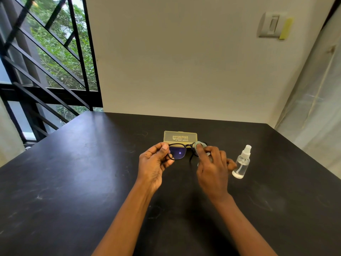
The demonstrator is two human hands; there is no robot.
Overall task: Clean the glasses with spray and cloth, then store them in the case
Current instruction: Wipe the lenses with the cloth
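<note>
Glasses [178, 152] held above a black table [73, 172], one lens being wiped.

Head view: the frame's end is pinched by the left hand [155, 163]; a grey-green cloth [199, 146] is pressed against the other lens by the curled fingers of the right hand [212, 169]. A yellow case [180, 138] lies closed at 12 o'clock from the glasses, and a clear spray bottle [242, 162] stands at 3 o'clock, just beside the right hand.
</note>
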